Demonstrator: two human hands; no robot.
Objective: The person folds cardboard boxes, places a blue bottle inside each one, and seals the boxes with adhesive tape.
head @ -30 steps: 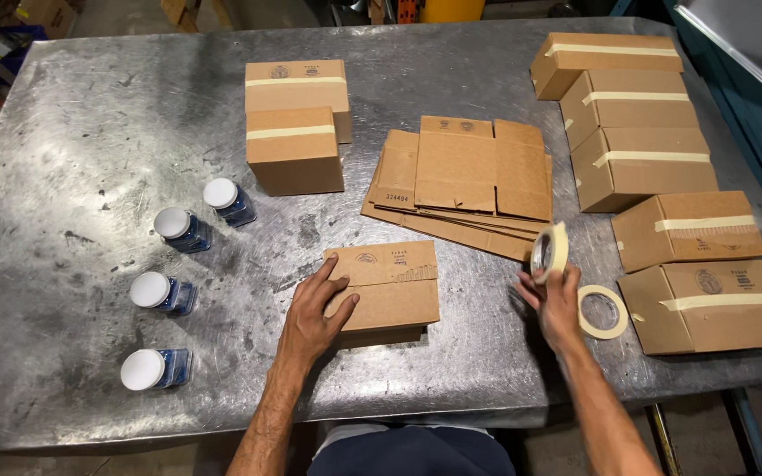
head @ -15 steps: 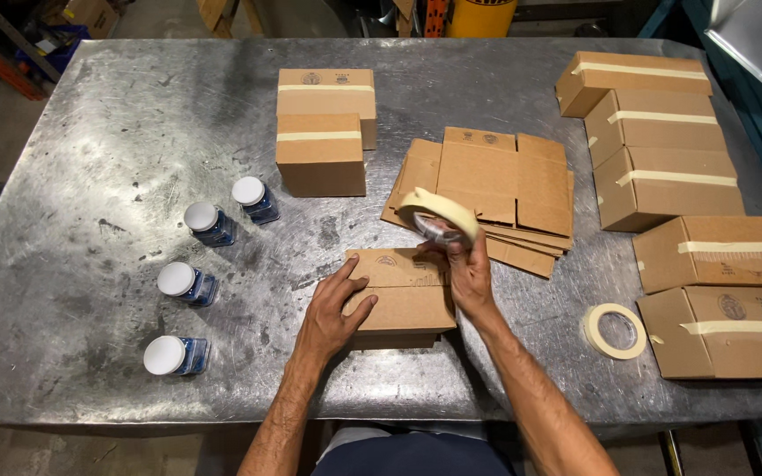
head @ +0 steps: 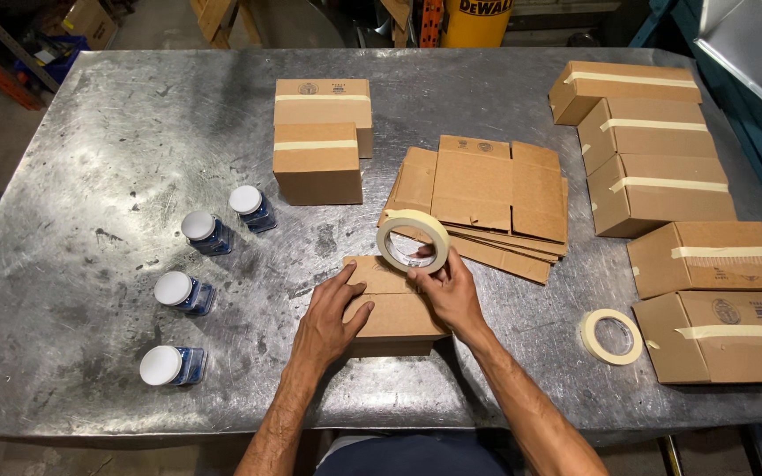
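Note:
A small closed cardboard box sits on the metal table near the front edge. My left hand lies flat on its left part, fingers spread, pressing the flaps down. My right hand holds a roll of cream masking tape upright over the box's far edge, fingers on the roll's lower rim. A second tape roll lies flat on the table to the right.
Several flat box blanks are piled behind the box. Two taped boxes stand at the back centre, several taped boxes line the right side. Several white-lidded blue jars lie at the left.
My right hand carried the tape roll from the right side over to the box and now sets it at the box's far edge. The left hand stayed pressed on the box.

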